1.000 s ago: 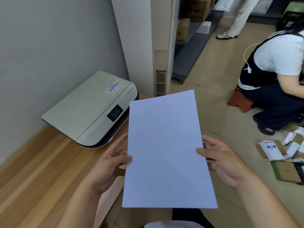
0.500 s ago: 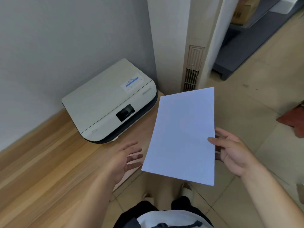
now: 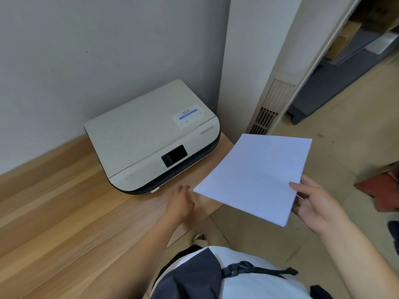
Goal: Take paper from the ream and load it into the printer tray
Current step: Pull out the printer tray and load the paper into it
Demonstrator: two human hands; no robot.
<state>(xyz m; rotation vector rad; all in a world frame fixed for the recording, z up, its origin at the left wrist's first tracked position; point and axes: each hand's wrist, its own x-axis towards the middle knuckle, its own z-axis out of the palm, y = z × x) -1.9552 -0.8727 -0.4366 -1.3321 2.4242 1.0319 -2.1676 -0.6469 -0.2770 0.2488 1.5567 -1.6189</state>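
Observation:
A thin stack of white paper (image 3: 257, 175) hangs in the air to the right of the printer, held at its near right corner by my right hand (image 3: 317, 201). The cream printer (image 3: 149, 137) with a dark base and a black screen sits closed on the wooden table (image 3: 64, 223) against the grey wall. My left hand (image 3: 180, 201) holds nothing and reaches low toward the printer's front right corner, its fingertips just short of the dark base. No open tray and no ream are in sight.
A white column with a vent grille (image 3: 272, 108) stands just right of the printer. Past the table's right edge lies tiled floor (image 3: 336, 152), with a dark shelf base (image 3: 328, 87) at the far right and a reddish object (image 3: 382, 190) at the right edge.
My left hand let go of the paper and moved toward the printer's front. The right hand alone now holds the stack, shifted right and tilted. My view swung left and down.

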